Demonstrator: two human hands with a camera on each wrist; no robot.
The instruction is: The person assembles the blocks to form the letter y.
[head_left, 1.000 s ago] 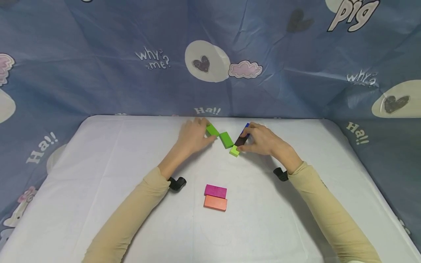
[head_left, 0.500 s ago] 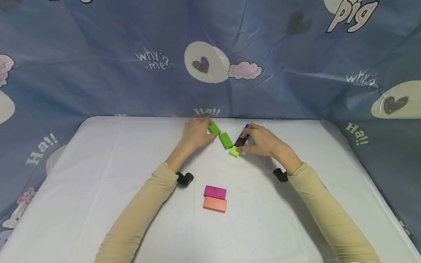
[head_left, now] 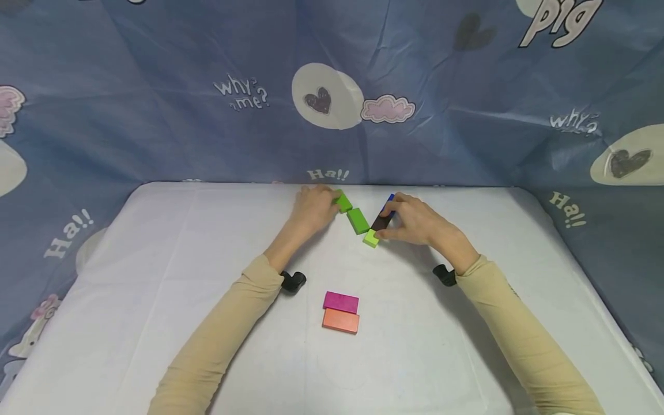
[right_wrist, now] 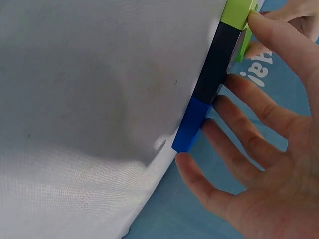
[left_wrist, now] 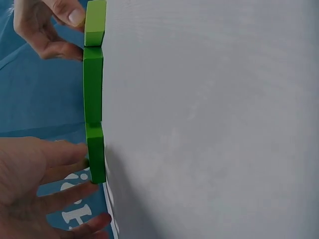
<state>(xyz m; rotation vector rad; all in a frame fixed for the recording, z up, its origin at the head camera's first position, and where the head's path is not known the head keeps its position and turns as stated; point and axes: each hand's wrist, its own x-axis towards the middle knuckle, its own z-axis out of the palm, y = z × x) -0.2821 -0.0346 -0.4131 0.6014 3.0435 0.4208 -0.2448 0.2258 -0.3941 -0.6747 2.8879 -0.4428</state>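
My left hand (head_left: 316, 206) pinches a green block (left_wrist: 96, 159) between thumb and fingertips at the left end of a bent row. A darker green block (head_left: 358, 221) adjoins it, then a lime block (head_left: 371, 238) at the lowest point of the V. From there a black block (right_wrist: 218, 62) and a blue block (right_wrist: 192, 124) run up to the right. Across that side lies my right hand (head_left: 415, 221): its thumb touches the lime block, and its spread, fairly straight fingers rest along the black and blue blocks. Those fingers partly cover both in the head view.
A magenta block (head_left: 340, 302) and an orange block (head_left: 340, 321) lie side by side nearer me on the white tabletop (head_left: 249, 346). A blue printed curtain (head_left: 207, 132) hangs just behind the table's far edge.
My left hand has shifted right, bringing its green block along and turning it slightly against the neighbouring green block. My right hand and the other blocks have stayed put.
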